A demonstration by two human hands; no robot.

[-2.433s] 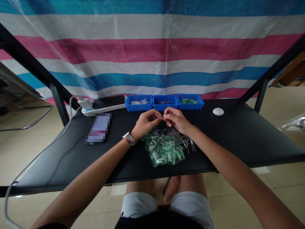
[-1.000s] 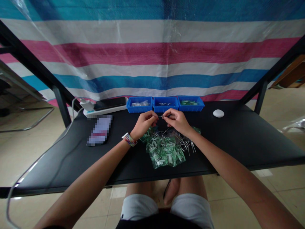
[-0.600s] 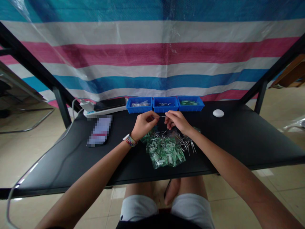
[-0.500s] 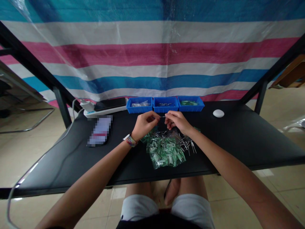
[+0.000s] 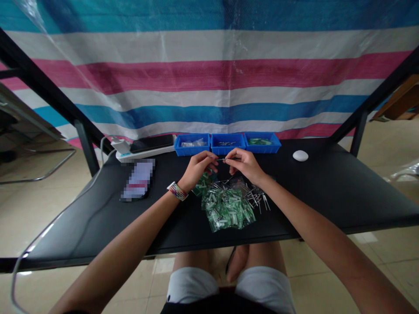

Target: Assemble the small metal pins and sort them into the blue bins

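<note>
Both our hands pinch one thin pin [image 5: 221,159]: left hand [image 5: 197,169] and right hand [image 5: 245,164] grip opposite ends above the pile [image 5: 227,203].

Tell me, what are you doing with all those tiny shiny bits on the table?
A person sits at a black table, both hands raised over a heap of small green packets and loose metal pins. The left hand and right hand pinch one thin metal pin between their fingertips. Three blue trays stand in a row just behind the hands; what they hold is too small to tell.
</note>
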